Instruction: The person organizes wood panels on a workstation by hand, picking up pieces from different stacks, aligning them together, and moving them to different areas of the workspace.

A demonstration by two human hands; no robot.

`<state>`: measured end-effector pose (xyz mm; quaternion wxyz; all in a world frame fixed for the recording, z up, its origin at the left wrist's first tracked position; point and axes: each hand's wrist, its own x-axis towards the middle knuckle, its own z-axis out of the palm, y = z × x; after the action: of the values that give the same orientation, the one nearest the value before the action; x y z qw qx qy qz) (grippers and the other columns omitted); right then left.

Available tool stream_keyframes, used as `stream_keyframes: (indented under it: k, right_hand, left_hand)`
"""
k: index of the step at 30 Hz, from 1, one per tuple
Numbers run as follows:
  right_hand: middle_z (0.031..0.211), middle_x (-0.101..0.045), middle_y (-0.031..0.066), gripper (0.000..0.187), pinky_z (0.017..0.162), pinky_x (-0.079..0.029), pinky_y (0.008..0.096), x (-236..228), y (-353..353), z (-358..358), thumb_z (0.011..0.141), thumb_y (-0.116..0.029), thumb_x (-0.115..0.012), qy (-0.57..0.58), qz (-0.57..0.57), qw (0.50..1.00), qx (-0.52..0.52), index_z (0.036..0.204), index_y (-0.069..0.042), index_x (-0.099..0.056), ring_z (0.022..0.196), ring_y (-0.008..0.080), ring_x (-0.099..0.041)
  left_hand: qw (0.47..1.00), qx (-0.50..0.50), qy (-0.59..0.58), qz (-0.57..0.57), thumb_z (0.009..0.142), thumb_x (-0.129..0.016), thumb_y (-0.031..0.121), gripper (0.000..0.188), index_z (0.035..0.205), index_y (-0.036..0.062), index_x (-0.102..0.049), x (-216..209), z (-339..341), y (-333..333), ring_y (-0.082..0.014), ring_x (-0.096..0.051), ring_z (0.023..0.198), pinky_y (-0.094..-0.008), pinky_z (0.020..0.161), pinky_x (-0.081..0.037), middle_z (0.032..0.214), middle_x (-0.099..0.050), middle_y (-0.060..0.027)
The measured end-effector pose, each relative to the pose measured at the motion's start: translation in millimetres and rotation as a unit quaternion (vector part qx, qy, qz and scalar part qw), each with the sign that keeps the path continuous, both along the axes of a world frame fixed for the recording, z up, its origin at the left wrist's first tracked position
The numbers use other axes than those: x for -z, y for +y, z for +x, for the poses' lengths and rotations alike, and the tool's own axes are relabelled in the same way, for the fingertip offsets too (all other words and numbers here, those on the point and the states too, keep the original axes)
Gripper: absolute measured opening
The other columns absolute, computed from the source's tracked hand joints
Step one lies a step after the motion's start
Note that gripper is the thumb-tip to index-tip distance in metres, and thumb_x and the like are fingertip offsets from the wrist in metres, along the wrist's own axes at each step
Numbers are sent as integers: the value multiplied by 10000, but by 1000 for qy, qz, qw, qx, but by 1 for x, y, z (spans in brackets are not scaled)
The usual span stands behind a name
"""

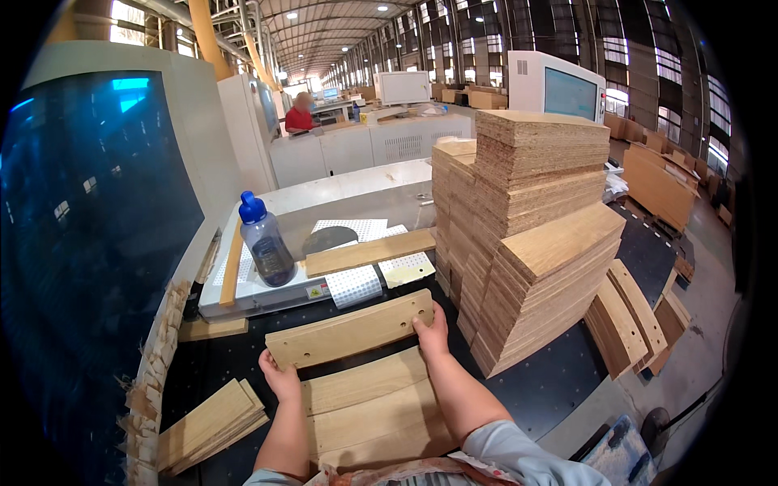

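Observation:
My left hand (279,379) and my right hand (432,331) grip the two ends of a drilled wooden board (350,330), tilted up in front of me. Its face is light wood-coloured, with small holes near both ends; a second edge shows along its top, and I cannot tell whether it is one board or two together. Beneath it, more pale boards (369,401) lie side by side close to my body, between my forearms. Just right of my right hand rises a tall stack of particleboard pieces (559,251).
On the white machine bed (304,194) stand a blue-capped bottle (269,247) and a loose board (371,252). Thin boards (215,421) lie on the dark table at lower left. Drilled boards (620,324) lean at right. A person in red (300,115) is farther back.

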<state>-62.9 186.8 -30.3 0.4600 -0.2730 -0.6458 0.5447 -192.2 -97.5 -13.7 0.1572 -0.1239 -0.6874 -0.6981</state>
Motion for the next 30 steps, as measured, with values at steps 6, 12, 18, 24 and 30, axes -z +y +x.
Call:
stream_keyframes:
  k: [6, 12, 18, 24, 30]
  right_hand:
    - [1159, -499, 143, 548, 931, -386, 333, 9, -4, 3, 719, -8, -636, -28, 29, 999, -27, 1223, -26, -421, 1080, 243, -492]
    - [1226, -449, 186, 649, 981, -346, 361, -16, -5, 22, 690, -26, -645, -111, 71, 990, -43, 1280, -35, -373, 1149, 302, -438]
    - [1319, -378, 169, 691, 1046, -241, 472, -72, -31, 19, 689, -10, -580, -173, 386, 906, -31, 1330, -57, -328, 1273, 336, -292]
    - [1441, -247, 113, 621, 1065, -133, 542, -78, -68, 4, 794, -93, -483, -430, 520, 707, -213, 1378, -158, -284, 1352, 278, -177]
    - [1443, -245, 113, 641, 1064, -134, 538, -72, -68, 10, 779, -89, -501, -399, 508, 729, -226, 1378, -157, -282, 1350, 268, -186]
  left_hand:
    - [998, -3, 0, -60, 671, -478, -202, 746, 1340, 70, -291, 16, 0, -14, -237, -449, 1142, -293, 952, -365, 1199, -429, -127]
    - [958, -29, 39, -283, 600, -575, -145, 720, 1261, 113, -449, -6, 11, -24, -278, -433, 1069, -323, 926, -375, 1132, -379, -126]
    - [946, 3, 34, -322, 606, -597, -123, 617, 1183, 79, -513, -18, 16, -31, -269, -425, 1026, -315, 927, -368, 1079, -381, -115]
    - [787, -40, 163, -593, 658, -709, 159, 703, 1285, 74, -404, -69, 52, -14, -313, -240, 1299, -495, 1046, -230, 1356, -297, -163]
    - [697, 161, 196, -671, 694, -688, 326, 822, 1367, 103, -274, -70, 44, 14, -280, -196, 1342, -515, 1077, -147, 1431, -259, -110]
